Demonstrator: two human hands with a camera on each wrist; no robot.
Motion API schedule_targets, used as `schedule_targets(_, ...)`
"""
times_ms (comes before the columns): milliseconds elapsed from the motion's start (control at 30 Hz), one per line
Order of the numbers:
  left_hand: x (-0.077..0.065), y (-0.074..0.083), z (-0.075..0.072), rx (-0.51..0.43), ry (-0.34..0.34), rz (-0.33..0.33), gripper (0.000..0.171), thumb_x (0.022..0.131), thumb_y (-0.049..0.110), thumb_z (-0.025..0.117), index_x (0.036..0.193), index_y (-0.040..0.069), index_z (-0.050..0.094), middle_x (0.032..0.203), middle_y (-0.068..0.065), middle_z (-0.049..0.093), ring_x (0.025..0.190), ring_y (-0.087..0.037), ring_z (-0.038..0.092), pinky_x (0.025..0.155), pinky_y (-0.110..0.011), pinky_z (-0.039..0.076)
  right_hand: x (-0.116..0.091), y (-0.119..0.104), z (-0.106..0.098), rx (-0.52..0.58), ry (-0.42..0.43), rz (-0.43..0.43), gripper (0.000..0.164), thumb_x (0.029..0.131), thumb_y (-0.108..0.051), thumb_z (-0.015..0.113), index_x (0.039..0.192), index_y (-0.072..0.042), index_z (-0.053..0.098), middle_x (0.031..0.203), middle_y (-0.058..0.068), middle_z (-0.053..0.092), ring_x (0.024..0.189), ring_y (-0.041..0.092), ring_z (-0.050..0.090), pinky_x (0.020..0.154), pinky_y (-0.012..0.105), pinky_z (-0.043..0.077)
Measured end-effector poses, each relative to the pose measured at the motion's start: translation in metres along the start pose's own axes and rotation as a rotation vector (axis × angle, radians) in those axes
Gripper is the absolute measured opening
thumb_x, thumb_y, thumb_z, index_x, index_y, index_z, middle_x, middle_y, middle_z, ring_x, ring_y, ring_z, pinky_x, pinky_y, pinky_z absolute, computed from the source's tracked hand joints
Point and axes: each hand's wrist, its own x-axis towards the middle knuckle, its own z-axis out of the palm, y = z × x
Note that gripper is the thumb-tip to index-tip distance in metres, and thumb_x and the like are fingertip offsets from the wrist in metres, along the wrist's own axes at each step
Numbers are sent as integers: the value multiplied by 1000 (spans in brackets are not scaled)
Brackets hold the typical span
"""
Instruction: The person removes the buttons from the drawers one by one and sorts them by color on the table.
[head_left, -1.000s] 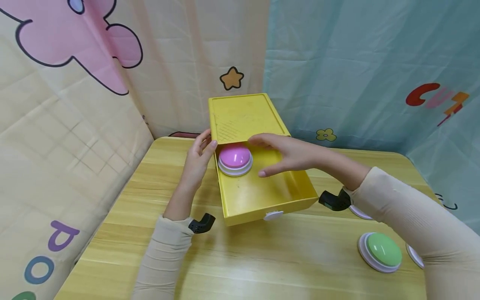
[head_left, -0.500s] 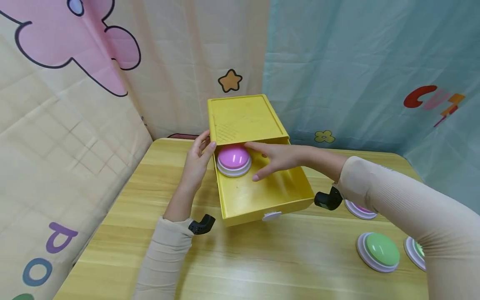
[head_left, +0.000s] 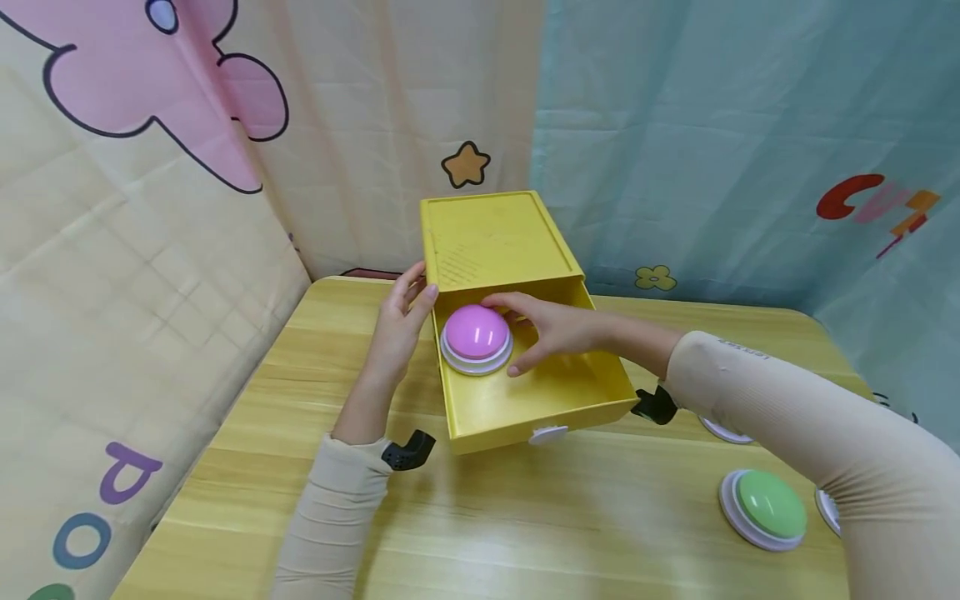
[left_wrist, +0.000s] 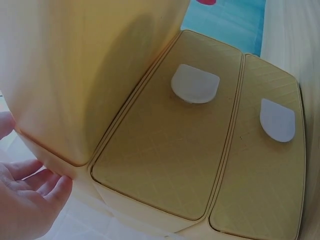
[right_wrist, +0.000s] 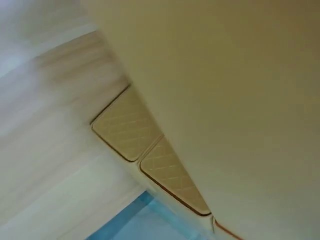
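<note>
A yellow drawer cabinet (head_left: 498, 237) stands on the table with its top drawer (head_left: 525, 398) pulled out. Inside, at the drawer's back left, lies a pink domed push button (head_left: 477, 333) on a round white base. My right hand (head_left: 551, 329) reaches in from the right. Its index finger extends along the back of the dome, and the thumb is apart from it, near the base's front right rim. At the cabinet's left side my left hand (head_left: 397, 329) rests, thumb by the front edge; its fingers (left_wrist: 42, 185) touch that side in the left wrist view.
Lower drawers with white handles (left_wrist: 196, 84) show below the pulled-out one. A green domed button (head_left: 768, 504) lies on the table (head_left: 600, 517) at the right. Other white-based buttons are partly hidden by my right sleeve. Printed curtains (head_left: 675, 125) hang behind.
The pink button has come forward in the drawer, out from under the cabinet's top edge. My right hand has lowered and moved left to it. The left hand keeps its place.
</note>
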Motion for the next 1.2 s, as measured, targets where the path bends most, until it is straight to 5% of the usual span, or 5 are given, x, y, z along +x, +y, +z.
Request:
schedule_targets(200, 0, -1, 0, 0, 1, 1, 49, 95, 13, 46, 138, -2, 28, 139, -15, 29, 126, -25, 29, 101, -33, 30, 11, 1, 8, -55, 37, 0, 89, 71, -25, 77, 140, -10, 23, 137, 1, 31, 122, 12, 30, 104, 30, 21)
schedule_targets(533, -2, 0, 2, 8, 9, 5, 48, 95, 13, 46, 137, -1, 29, 140, -13, 28, 127, -24, 29, 101, -34, 29, 20, 1, 12, -94, 82, -43, 76, 70, -27, 78, 131, -10, 35, 126, 0, 41, 110, 12, 41, 96, 26, 34)
schedule_targets(967, -2, 1, 0, 15, 21, 7, 47, 95, 13, 46, 136, -3, 30, 139, -15, 30, 125, -25, 30, 101, -34, 30, 15, -10, 10, -102, 96, -85, 67, 68, -20, 80, 120, -5, 41, 114, 4, 46, 103, 16, 44, 91, 27, 39)
schedule_targets(1200, 3, -17, -7, 7, 15, 16, 48, 94, 15, 48, 137, 1, 31, 139, -11, 30, 126, -23, 31, 101, -35, 30, 3, -10, 7, -47, 84, -60, 67, 68, -22, 80, 120, -8, 40, 115, 2, 45, 105, 17, 44, 89, 31, 42)
